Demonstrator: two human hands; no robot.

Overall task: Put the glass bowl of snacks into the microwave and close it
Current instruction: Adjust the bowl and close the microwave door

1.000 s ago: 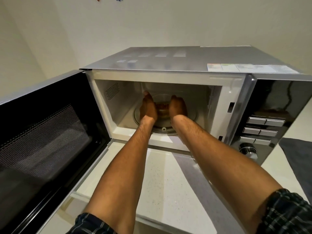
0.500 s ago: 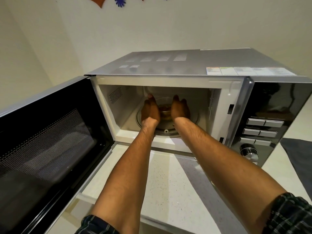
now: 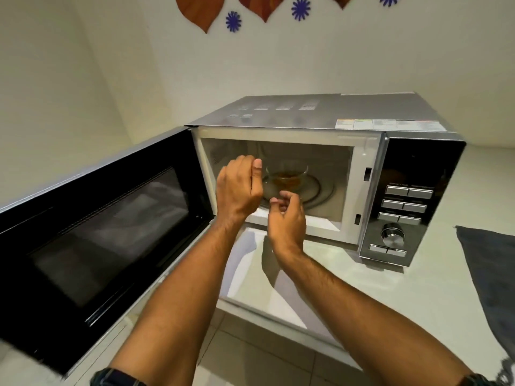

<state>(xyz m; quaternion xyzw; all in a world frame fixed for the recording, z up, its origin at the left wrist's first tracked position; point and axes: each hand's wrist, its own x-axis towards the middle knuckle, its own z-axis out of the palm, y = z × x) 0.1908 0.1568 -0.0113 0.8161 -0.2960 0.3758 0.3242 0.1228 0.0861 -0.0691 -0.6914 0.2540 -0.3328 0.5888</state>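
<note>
The silver box-shaped microwave [image 3: 320,118] stands with its black, glossy door [image 3: 92,232] swung wide to the left. The clear round glass bowl of brown snacks [image 3: 287,176] sits inside on the ribbed glass turntable [image 3: 317,190]. Near the opening, the left hand [image 3: 239,188] and right hand [image 3: 287,221] hang loosely curled, half-open, holding nothing.

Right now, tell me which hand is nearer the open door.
The left hand. It hangs at the cavity's left edge, next to the open door; the right hand is lower, in front of the glass bowl.
</note>
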